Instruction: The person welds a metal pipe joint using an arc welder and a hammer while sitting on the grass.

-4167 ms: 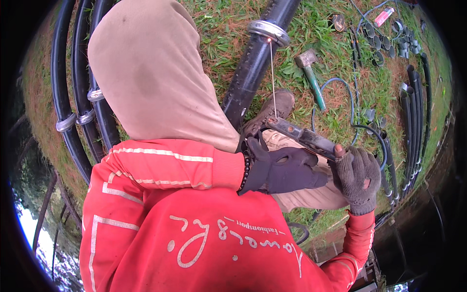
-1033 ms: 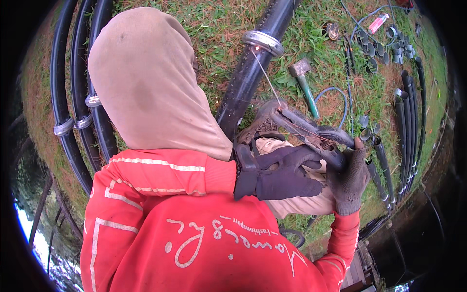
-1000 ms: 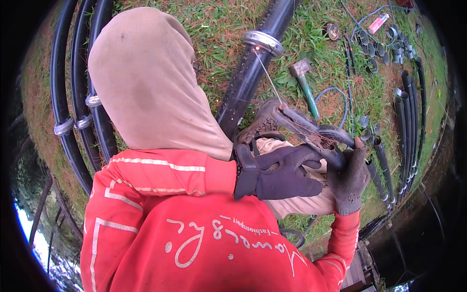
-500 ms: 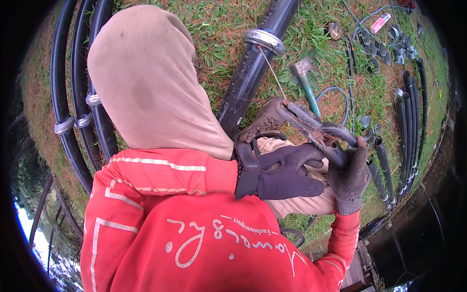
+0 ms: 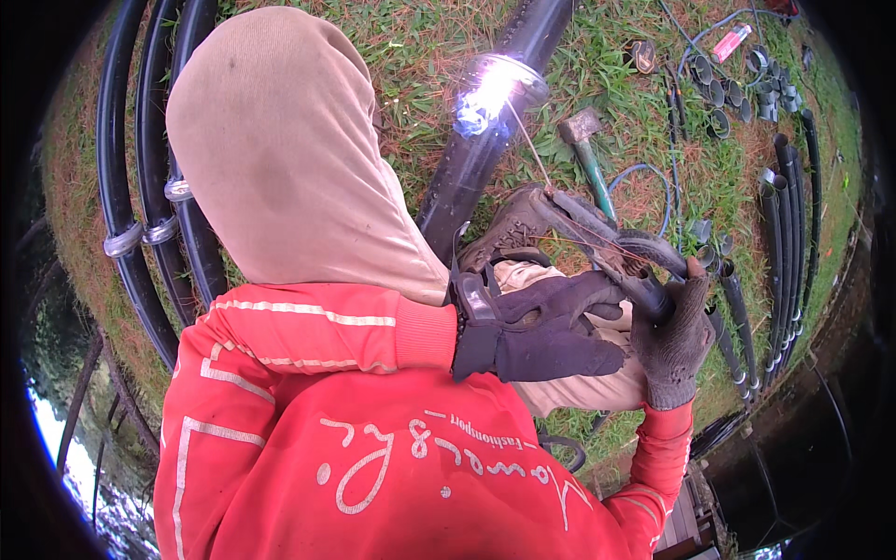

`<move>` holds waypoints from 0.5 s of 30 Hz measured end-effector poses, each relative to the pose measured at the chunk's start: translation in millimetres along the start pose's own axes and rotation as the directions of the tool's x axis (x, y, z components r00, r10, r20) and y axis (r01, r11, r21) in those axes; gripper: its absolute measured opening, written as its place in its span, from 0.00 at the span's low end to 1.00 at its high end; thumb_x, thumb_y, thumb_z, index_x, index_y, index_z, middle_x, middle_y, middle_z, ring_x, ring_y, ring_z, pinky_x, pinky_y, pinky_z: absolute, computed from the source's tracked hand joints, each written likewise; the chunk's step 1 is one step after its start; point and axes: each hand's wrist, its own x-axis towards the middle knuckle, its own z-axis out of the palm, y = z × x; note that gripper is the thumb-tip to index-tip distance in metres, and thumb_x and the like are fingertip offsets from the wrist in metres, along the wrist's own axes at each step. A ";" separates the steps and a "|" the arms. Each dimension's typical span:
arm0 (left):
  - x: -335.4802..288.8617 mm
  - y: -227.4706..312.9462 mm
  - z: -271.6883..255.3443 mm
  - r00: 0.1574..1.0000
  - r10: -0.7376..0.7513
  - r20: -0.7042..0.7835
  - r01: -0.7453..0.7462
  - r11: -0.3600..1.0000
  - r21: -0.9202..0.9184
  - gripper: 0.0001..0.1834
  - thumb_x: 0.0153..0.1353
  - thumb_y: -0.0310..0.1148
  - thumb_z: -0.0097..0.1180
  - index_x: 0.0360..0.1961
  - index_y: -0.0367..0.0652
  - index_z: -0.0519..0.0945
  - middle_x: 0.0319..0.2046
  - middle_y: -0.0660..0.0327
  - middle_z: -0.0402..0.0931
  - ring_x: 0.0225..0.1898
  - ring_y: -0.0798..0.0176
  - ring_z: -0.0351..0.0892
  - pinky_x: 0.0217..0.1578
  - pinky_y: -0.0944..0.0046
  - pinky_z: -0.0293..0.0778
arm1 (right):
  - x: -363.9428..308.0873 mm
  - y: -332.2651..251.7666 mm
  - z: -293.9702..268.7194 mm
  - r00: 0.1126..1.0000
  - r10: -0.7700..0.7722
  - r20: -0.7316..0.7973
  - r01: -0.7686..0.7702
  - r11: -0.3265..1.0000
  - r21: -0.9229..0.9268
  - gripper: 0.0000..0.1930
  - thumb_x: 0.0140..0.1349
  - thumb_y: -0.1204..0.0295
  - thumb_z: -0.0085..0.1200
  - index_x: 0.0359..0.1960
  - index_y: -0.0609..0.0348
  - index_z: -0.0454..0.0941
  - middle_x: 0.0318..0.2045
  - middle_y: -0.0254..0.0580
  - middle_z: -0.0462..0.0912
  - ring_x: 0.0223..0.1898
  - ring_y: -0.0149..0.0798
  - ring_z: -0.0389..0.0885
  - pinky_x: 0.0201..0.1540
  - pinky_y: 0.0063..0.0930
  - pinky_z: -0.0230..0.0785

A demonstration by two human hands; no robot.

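Electrode holder (image 5: pixel 607 254) sits right of the black pipe (image 5: pixel 469 177), its long axis slanting toward it, thin rod (image 5: pixel 530 143) aimed at the pipe's silver collar (image 5: pixel 533 86). A bright glare (image 5: pixel 485 98) flares there, replacing the earlier faint glow. The right hand (image 5: pixel 672 345) wraps the handle (image 5: pixel 659 302); what the left hand (image 5: pixel 551 336) grips, I cannot tell.

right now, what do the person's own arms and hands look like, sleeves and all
The left sleeve is red with whitish stripes, ending in a plain red cuff. The right sleeve is red too, with pale striping. The left hand wears a smooth, near-black glove with a strap at the wrist; the right hand, a grey knitted one.
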 end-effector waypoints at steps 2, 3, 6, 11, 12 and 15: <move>1.2 -0.3 0.4 0.998 0.064 -0.019 -0.064 0.998 0.017 0.47 0.66 0.43 0.74 0.80 0.38 0.65 0.70 0.40 0.77 0.57 0.60 0.87 0.58 0.57 0.83 | 1.0 -0.4 0.3 1.000 0.015 -0.004 -0.015 1.000 -0.027 0.45 0.50 0.77 0.73 0.75 0.59 0.70 0.34 0.41 0.87 0.33 0.47 0.90 0.37 0.41 0.81; -3.8 13.4 -1.1 1.000 -0.025 -0.010 0.025 0.999 0.043 0.46 0.67 0.42 0.73 0.80 0.39 0.65 0.70 0.41 0.77 0.59 0.61 0.86 0.58 0.57 0.83 | 3.0 -1.4 -0.1 1.000 0.007 -0.008 -0.008 1.000 -0.018 0.45 0.50 0.77 0.73 0.75 0.59 0.70 0.34 0.41 0.87 0.33 0.47 0.90 0.37 0.41 0.81; -8.9 10.6 0.2 0.999 -0.054 0.008 0.053 0.998 0.022 0.45 0.68 0.39 0.72 0.81 0.39 0.64 0.71 0.43 0.76 0.62 0.62 0.83 0.60 0.57 0.82 | 4.3 -0.8 -0.1 0.999 -0.037 -0.028 0.038 0.999 0.021 0.43 0.51 0.76 0.74 0.73 0.60 0.72 0.34 0.41 0.88 0.34 0.48 0.91 0.37 0.42 0.81; -10.1 10.7 1.4 0.993 -0.104 0.047 0.105 0.994 -0.019 0.44 0.69 0.37 0.71 0.81 0.37 0.64 0.72 0.45 0.75 0.67 0.60 0.80 0.63 0.57 0.81 | 0.6 -0.6 -0.7 0.999 -0.030 -0.033 0.030 1.000 -0.009 0.40 0.51 0.76 0.75 0.70 0.61 0.74 0.33 0.41 0.89 0.34 0.49 0.91 0.38 0.42 0.81; -7.9 6.2 1.2 0.999 -0.039 0.038 0.040 0.999 -0.023 0.44 0.69 0.37 0.71 0.81 0.38 0.64 0.72 0.45 0.75 0.70 0.58 0.78 0.63 0.57 0.81 | 0.3 -0.9 -0.1 1.000 -0.010 -0.010 0.010 0.999 -0.033 0.41 0.51 0.76 0.75 0.70 0.61 0.74 0.33 0.41 0.88 0.34 0.49 0.91 0.38 0.42 0.81; -3.9 -1.3 0.1 0.999 0.027 0.036 -0.025 0.999 -0.048 0.45 0.69 0.37 0.72 0.81 0.38 0.63 0.73 0.44 0.74 0.74 0.54 0.75 0.64 0.55 0.81 | -1.3 0.6 0.4 1.000 0.012 0.003 -0.012 1.000 -0.007 0.42 0.51 0.76 0.74 0.71 0.60 0.73 0.33 0.41 0.88 0.34 0.49 0.91 0.38 0.41 0.81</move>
